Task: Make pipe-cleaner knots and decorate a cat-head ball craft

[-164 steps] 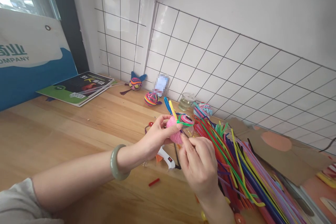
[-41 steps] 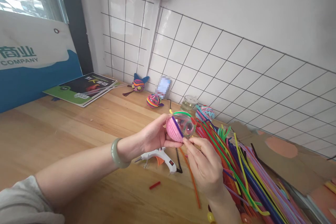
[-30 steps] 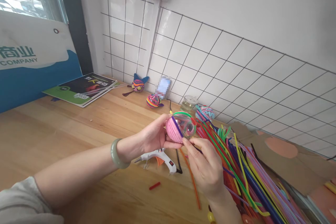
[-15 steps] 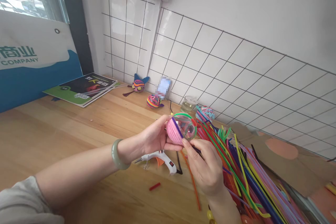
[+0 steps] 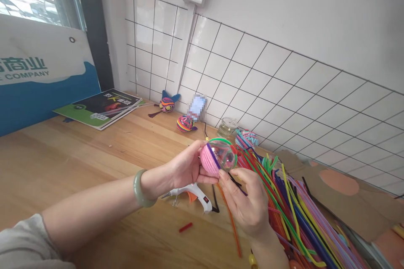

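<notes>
A clear ball (image 5: 224, 154), one side covered in rows of pink pipe cleaner, rests in my left hand (image 5: 188, 160), whose fingers curl round it from behind and below. A purple pipe cleaner (image 5: 213, 155) borders the pink rows, and a green one arcs over the top to a red piece. My right hand (image 5: 244, 195) is closed at the ball's lower edge, pinching the purple pipe cleaner; its loose end seems to pass under the fingers. Below the ball lies a white glue gun (image 5: 197, 195) with an orange trigger.
Many coloured pipe cleaners (image 5: 293, 206) lie to the right beside cardboard (image 5: 353, 197). Finished-looking wrapped balls (image 5: 185, 123), a glass jar (image 5: 227, 126) and a phone (image 5: 197, 107) stand along the gridded wall. A booklet (image 5: 101, 107) lies back left; a short red piece (image 5: 185, 227) lies in front.
My right-hand fingers have shifted slightly along the ball's lower edge. The ball stays in my left hand, and the view has tilted a little.
</notes>
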The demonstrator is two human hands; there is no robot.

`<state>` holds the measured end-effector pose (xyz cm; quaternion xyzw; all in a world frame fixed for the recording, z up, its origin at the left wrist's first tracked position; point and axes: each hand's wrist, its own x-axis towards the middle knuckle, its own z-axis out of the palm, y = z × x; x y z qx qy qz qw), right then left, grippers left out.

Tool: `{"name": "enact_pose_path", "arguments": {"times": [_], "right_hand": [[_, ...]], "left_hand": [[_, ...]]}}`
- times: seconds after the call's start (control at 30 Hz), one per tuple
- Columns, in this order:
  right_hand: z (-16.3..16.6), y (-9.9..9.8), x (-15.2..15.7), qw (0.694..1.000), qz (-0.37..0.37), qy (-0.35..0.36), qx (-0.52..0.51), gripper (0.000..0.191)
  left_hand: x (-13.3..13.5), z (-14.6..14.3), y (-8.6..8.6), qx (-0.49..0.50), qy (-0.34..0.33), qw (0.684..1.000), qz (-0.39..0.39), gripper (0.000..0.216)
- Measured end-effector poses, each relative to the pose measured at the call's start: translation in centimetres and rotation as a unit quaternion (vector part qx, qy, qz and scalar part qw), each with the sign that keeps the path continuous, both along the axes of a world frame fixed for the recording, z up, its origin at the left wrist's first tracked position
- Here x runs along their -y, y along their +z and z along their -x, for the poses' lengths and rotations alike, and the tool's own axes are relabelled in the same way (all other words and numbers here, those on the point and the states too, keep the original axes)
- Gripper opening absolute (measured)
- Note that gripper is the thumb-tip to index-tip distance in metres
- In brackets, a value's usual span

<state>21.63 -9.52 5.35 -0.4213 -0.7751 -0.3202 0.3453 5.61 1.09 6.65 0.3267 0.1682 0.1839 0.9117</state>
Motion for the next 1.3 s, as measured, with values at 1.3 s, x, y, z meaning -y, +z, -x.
{"name": "enact_pose_path", "arguments": {"times": [1.3], "right_hand": [[-0.4, -0.5, -0.4, 0.995, -0.101, -0.021, -0.003, 0.034]], "left_hand": [[1.1, 0.2, 0.8, 0.042, 0.026, 0.998, -0.041, 0.076]]}}
